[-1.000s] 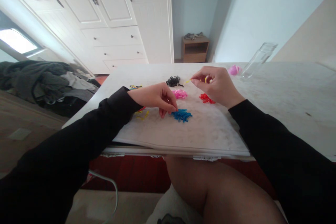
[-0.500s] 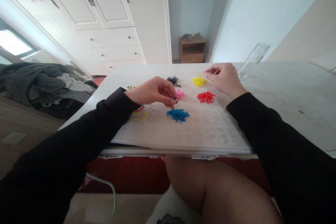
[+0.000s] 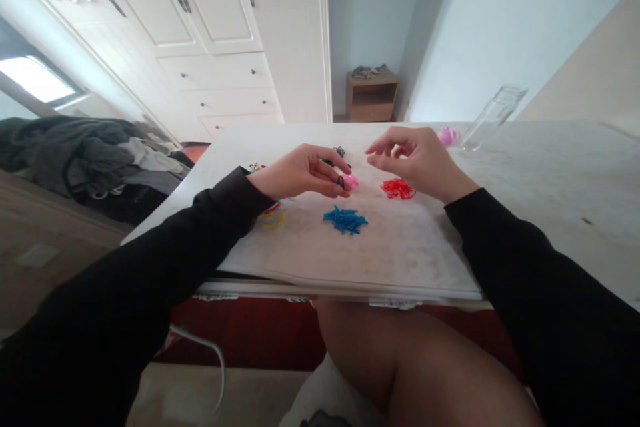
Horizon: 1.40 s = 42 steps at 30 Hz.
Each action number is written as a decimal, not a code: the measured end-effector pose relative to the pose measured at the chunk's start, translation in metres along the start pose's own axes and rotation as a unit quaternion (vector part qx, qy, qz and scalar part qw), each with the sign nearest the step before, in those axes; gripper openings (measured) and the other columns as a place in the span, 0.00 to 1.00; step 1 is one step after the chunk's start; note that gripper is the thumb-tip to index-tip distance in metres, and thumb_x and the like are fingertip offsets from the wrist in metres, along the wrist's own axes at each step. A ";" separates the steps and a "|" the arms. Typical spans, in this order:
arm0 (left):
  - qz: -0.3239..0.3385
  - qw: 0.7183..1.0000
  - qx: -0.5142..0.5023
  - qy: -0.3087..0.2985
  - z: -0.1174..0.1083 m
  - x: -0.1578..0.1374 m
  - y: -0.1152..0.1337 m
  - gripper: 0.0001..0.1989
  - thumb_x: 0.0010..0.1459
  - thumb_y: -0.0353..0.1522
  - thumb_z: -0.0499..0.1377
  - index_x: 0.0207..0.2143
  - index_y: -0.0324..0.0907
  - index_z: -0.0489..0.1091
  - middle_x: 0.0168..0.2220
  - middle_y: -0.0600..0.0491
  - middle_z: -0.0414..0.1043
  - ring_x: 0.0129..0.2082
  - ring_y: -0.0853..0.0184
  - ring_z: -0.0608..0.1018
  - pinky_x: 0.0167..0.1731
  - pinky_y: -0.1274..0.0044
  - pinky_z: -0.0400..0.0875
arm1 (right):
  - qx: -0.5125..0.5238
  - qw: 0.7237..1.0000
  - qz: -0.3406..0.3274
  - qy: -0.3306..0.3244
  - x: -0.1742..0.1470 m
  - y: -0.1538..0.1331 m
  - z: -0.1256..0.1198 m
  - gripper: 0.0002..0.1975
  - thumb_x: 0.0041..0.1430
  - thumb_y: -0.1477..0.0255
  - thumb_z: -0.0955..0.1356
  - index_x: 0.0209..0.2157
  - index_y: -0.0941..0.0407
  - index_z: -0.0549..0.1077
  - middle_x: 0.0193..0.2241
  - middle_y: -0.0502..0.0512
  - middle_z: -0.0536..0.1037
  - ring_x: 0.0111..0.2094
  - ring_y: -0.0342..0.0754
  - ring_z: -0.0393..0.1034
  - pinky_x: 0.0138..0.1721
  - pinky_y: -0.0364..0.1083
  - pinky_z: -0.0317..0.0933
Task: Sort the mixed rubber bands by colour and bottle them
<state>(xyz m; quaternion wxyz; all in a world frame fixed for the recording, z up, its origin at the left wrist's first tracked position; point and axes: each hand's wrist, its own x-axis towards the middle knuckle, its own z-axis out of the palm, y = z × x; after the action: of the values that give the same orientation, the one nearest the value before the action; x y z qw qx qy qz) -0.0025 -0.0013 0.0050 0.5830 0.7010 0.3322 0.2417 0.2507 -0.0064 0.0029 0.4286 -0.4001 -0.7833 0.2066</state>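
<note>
- Left arm (image 3: 165, 247): black-sleeved, slanting inward over the worktop's (image 3: 320, 257) near left corner.
- Left hand (image 3: 317, 172): above the worktop's middle, thumb pinching toward a bent finger, forefinger reaching past.
- Right arm (image 3: 530, 260): black-sleeved, crossing the worktop's near edge.
- Right hand (image 3: 413, 157): over the worktop, thumb and forefinger slightly apart.

free — tabletop (image 3: 407, 247) right of blue pile (image 3: 345, 219) | obstacle — red pile (image 3: 398, 189) beyond

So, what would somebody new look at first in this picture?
Probably the bright blue pile, near the picture's middle on the white tabletop, and the red pile, pictured just below the right hand. Then maybe the left hand, holding a small dark loop.
</note>
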 end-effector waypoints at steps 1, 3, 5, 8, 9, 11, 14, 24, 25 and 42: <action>0.000 1.000 -0.001 0.001 0.000 0.000 0.000 0.24 0.43 0.32 0.78 0.42 0.36 0.76 0.36 0.43 0.85 0.40 0.56 0.87 0.44 0.68 0.83 | 0.026 0.999 -0.014 -0.034 -0.001 -0.006 0.003 0.10 0.56 0.64 0.76 0.34 0.57 0.83 0.29 0.54 0.79 0.30 0.45 0.69 0.30 0.46 0.60; 0.001 1.000 -0.002 0.002 0.001 0.000 0.000 0.24 0.43 0.31 0.78 0.42 0.36 0.76 0.36 0.43 0.85 0.39 0.56 0.87 0.43 0.68 0.83 | 0.066 0.993 -0.033 -0.096 -0.004 -0.014 0.008 0.14 0.56 0.62 0.76 0.39 0.57 0.84 0.30 0.54 0.79 0.30 0.45 0.69 0.30 0.45 0.61; -0.001 1.000 0.001 0.000 0.001 0.000 0.000 0.23 0.43 0.31 0.78 0.41 0.36 0.75 0.36 0.43 0.85 0.38 0.56 0.87 0.41 0.70 0.83 | 0.080 0.985 -0.046 -0.145 -0.005 -0.017 0.013 0.15 0.57 0.62 0.76 0.42 0.56 0.84 0.31 0.54 0.79 0.29 0.43 0.69 0.29 0.45 0.60; -0.005 1.000 0.009 -0.003 0.001 0.000 0.000 0.22 0.44 0.31 0.78 0.40 0.37 0.76 0.35 0.44 0.85 0.37 0.58 0.87 0.40 0.72 0.83 | 0.068 0.981 -0.059 -0.174 -0.007 -0.015 0.017 0.11 0.58 0.63 0.76 0.39 0.55 0.85 0.31 0.53 0.78 0.28 0.42 0.67 0.28 0.44 0.57; -0.006 1.000 0.010 -0.003 0.001 0.000 0.000 0.22 0.44 0.31 0.77 0.41 0.37 0.76 0.35 0.45 0.85 0.37 0.59 0.87 0.40 0.72 0.83 | 0.064 0.981 -0.061 -0.173 -0.007 -0.014 0.017 0.10 0.59 0.63 0.75 0.37 0.55 0.85 0.31 0.53 0.78 0.28 0.42 0.67 0.27 0.44 0.57; -0.008 1.000 0.011 -0.002 0.001 0.000 0.000 0.21 0.45 0.32 0.77 0.41 0.37 0.76 0.35 0.44 0.85 0.38 0.58 0.87 0.41 0.71 0.83 | 0.059 0.983 -0.061 -0.164 -0.007 -0.012 0.018 0.10 0.58 0.63 0.76 0.34 0.55 0.84 0.30 0.53 0.78 0.28 0.42 0.67 0.28 0.44 0.56; -0.011 1.000 0.010 0.002 0.001 -0.001 0.000 0.22 0.44 0.32 0.78 0.40 0.36 0.76 0.35 0.43 0.85 0.39 0.56 0.87 0.43 0.68 0.83 | 0.057 0.986 -0.047 -0.149 -0.007 -0.010 0.020 0.11 0.57 0.62 0.76 0.33 0.56 0.84 0.30 0.53 0.78 0.28 0.42 0.67 0.28 0.44 0.57; -0.018 0.999 -0.033 -0.009 0.003 0.000 -0.003 0.21 0.49 0.34 0.77 0.42 0.37 0.74 0.40 0.43 0.85 0.45 0.57 0.86 0.47 0.69 0.83 | 0.031 0.992 -0.042 -0.119 -0.007 -0.010 0.021 0.07 0.56 0.66 0.75 0.31 0.56 0.83 0.28 0.54 0.81 0.28 0.43 0.69 0.28 0.44 0.58; -0.015 0.999 -0.036 -0.010 0.003 0.001 -0.004 0.20 0.50 0.33 0.76 0.42 0.37 0.74 0.40 0.43 0.85 0.46 0.57 0.86 0.47 0.69 0.83 | 0.032 0.992 -0.043 -0.116 -0.007 -0.010 0.021 0.07 0.56 0.66 0.75 0.30 0.56 0.83 0.29 0.54 0.81 0.28 0.43 0.69 0.28 0.44 0.58; -0.004 1.000 -0.025 0.003 0.004 0.000 -0.001 0.15 0.52 0.33 0.75 0.38 0.36 0.77 0.39 0.45 0.85 0.42 0.59 0.87 0.46 0.69 0.84 | 0.032 0.996 -0.042 -0.075 -0.009 -0.016 0.020 0.05 0.54 0.71 0.74 0.27 0.59 0.79 0.21 0.50 0.74 0.24 0.41 0.62 0.26 0.44 0.53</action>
<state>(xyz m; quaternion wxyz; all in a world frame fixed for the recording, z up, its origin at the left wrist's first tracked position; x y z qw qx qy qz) 0.0004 -0.0034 0.0034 0.6000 0.6846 0.3302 0.2495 0.2297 -0.0223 -0.0021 0.3897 -0.3367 -0.8221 0.2429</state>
